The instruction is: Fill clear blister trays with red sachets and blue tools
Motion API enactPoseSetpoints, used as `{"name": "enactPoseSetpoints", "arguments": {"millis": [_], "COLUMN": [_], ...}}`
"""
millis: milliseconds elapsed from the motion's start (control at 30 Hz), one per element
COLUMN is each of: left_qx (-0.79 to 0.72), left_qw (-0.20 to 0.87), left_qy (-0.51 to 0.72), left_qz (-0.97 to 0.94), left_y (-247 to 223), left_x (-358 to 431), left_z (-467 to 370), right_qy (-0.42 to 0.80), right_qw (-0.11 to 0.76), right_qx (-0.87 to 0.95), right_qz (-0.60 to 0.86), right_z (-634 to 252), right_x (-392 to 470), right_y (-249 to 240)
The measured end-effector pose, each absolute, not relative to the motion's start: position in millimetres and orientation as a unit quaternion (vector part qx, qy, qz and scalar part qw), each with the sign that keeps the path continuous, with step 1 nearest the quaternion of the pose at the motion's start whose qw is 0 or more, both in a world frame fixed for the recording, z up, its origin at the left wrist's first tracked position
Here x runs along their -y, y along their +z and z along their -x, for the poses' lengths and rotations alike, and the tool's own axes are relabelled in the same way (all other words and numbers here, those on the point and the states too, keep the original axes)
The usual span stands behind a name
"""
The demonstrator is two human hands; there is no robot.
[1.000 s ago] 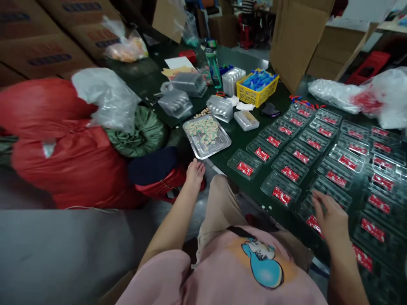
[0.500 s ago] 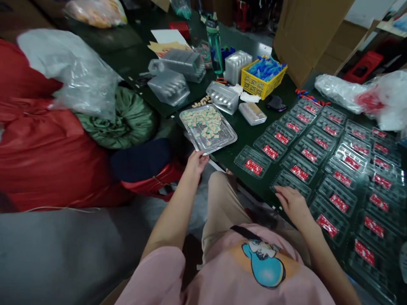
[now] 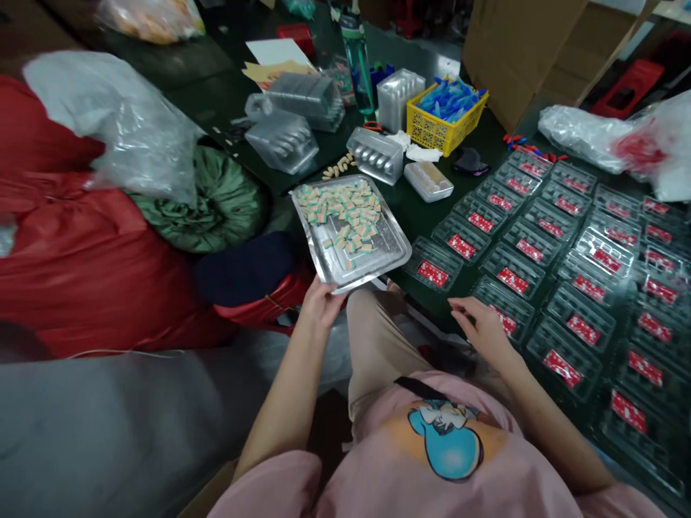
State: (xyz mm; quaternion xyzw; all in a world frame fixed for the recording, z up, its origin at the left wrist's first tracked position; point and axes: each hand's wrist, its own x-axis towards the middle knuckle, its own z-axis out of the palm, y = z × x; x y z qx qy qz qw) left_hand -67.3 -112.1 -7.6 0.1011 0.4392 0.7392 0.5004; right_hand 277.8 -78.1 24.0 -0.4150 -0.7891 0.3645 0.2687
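Note:
My left hand (image 3: 322,302) grips the near edge of a silver metal tray (image 3: 360,272), fingers closed on its rim. Small pastel pieces (image 3: 353,208) in pink, cream and green lie across the tray, mostly toward its far side. My right hand (image 3: 480,324) hovers by the table's front edge, fingers apart, with nothing seen in it. It is nearest to the rows of clear plastic blister shells (image 3: 504,306), which have red, white-spotted cards (image 3: 512,280) in them and cover the right of the table.
Beyond the tray are clear plastic packs (image 3: 375,155), beige pieces (image 3: 339,167), a yellow basket (image 3: 445,133) of blue items and a green bottle (image 3: 357,65). Red sacks (image 3: 80,273) and a green bundle (image 3: 205,201) are at the left. A cardboard box (image 3: 518,57) stands behind.
The tray has come nearer to me in my left hand. My right hand has shifted slightly left, off the front blister shell.

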Motion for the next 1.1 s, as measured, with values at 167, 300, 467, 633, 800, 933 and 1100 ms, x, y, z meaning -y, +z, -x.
{"name": "enactPoseSetpoints", "arguments": {"millis": [167, 300, 467, 633, 800, 933, 1100], "left_qx": [-0.466, -0.500, -0.532, -0.491, -0.481, -0.570, -0.653], "left_qw": [0.513, 0.508, 0.478, 0.475, 0.489, 0.479, 0.488], "left_qy": [0.717, 0.700, 0.699, 0.726, 0.722, 0.661, 0.573], "left_qz": [-0.075, -0.037, -0.031, -0.083, -0.093, -0.096, -0.081], "left_y": [-1.4, -8.5, -24.5, -27.9, -31.0, -37.3, -39.5], "left_x": [170.2, 214.5, 217.2, 150.0, 79.1, 43.1, 17.1], "left_z": [32.2, 17.2, 37.7, 73.5, 93.8, 103.1, 109.2], "right_qy": [0.556, 0.573, 0.551, 0.498, 0.464, 0.450, 0.420], "right_qw": [0.334, 0.288, 0.234, 0.213, 0.217, 0.237, 0.279], "right_qx": [0.634, 0.671, 0.728, 0.770, 0.777, 0.757, 0.724], "right_qz": [0.421, 0.371, 0.335, 0.337, 0.366, 0.410, 0.471], "right_z": [-243.1, -228.7, -237.8, -257.4, -280.7, -306.2, -344.5], "right_x": [69.2, 87.4, 119.9, 131.1, 134.5, 133.9, 131.2], "right_y": [5.4, -9.9, -18.7, -18.2, -11.6, -0.6, 6.4]}}
